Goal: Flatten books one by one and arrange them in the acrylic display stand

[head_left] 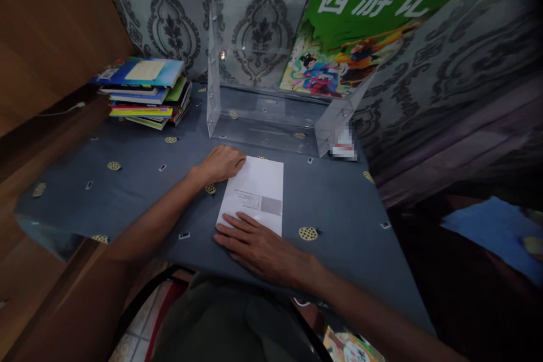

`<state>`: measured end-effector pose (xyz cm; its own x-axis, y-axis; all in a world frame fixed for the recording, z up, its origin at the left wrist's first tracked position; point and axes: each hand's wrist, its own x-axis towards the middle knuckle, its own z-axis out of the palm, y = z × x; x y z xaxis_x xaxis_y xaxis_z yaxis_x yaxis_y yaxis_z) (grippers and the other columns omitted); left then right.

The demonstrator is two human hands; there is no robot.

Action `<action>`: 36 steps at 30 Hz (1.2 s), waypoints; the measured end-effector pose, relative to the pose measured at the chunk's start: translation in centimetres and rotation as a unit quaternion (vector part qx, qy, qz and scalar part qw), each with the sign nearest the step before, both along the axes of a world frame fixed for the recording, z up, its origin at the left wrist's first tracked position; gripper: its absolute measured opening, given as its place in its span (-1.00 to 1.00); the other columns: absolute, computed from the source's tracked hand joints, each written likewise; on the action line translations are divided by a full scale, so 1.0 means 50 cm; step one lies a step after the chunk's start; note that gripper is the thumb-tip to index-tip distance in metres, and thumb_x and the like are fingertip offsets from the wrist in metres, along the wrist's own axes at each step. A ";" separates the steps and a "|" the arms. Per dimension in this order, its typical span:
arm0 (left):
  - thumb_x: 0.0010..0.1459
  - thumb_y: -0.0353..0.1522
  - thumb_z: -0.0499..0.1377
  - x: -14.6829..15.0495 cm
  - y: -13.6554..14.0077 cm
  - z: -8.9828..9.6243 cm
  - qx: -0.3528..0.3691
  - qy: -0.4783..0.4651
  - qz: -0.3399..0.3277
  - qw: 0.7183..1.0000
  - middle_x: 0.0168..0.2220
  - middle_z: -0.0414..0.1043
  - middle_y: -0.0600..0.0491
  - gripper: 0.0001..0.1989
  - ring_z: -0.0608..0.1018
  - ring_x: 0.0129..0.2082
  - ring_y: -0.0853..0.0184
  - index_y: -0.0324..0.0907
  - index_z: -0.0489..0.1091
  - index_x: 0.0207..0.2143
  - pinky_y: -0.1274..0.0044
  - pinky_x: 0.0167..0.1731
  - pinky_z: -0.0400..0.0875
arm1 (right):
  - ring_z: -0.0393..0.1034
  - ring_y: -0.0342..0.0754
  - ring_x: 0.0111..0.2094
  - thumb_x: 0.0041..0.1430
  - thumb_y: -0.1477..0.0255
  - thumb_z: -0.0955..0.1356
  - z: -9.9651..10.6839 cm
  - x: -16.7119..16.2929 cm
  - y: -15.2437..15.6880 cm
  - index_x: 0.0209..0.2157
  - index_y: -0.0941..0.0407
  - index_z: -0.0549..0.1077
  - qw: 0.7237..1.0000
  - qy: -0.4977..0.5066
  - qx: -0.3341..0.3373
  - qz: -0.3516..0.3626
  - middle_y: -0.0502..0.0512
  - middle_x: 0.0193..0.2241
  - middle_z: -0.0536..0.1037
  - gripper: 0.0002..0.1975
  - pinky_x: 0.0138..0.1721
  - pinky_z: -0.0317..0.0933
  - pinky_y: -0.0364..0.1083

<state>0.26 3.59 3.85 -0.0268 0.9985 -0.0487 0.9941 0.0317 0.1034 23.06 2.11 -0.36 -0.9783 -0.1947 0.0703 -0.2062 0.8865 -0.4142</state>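
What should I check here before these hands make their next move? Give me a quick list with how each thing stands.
1. Right hand flat on the near end of the white paper: ok.
2. Left hand at the paper's far left corner: ok.
3. Left hand pinching that corner: cannot tell.
4. Clear rack standing apart from the paper: ok.
5. Book pile away from both hands: ok.

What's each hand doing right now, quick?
Left hand: curled at a far corner of the printed white sheet; grip unclear.
Right hand: open, flat across its near end.
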 end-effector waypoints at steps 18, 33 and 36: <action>0.39 -0.29 -0.06 0.013 -0.005 0.001 -0.002 0.030 -0.008 1.000 -0.14 0.59 -0.16 -0.63 0.61 -0.19 0.14 -0.22 0.52 -0.13 0.41 -0.19 0.39 | -0.06 0.04 0.43 0.48 0.16 0.13 -0.045 0.067 0.149 0.41 0.07 0.06 0.975 0.018 -0.037 -0.220 0.18 0.41 0.10 -0.42 0.40 -0.04 0.21; 0.39 -0.30 -0.03 0.022 -0.021 -0.007 0.006 0.016 -0.034 0.999 0.05 0.54 -0.16 -0.68 0.61 -0.03 0.10 -0.17 0.47 -0.01 0.35 -0.06 0.44 | 0.05 0.09 0.39 0.43 0.31 0.22 -0.041 0.035 0.232 0.33 0.16 0.25 0.948 0.044 0.076 -0.305 0.31 0.35 0.22 -0.49 0.36 0.01 0.24; 0.38 -0.28 -0.02 0.034 -0.036 -0.014 -0.008 0.030 -0.037 0.999 0.22 0.40 -0.19 -0.62 0.54 0.12 0.03 -0.16 0.40 0.13 0.25 0.03 0.45 | 0.04 0.10 0.40 0.42 0.32 0.24 -0.033 0.050 0.216 0.32 0.18 0.26 0.946 0.039 0.078 -0.313 0.32 0.35 0.22 -0.49 0.38 -0.01 0.22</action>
<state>1.98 1.79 3.15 0.0436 0.9969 -0.0658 0.9982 -0.0408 0.0436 25.57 12.91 -2.01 -0.8988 0.4062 0.1647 0.3543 0.8945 -0.2726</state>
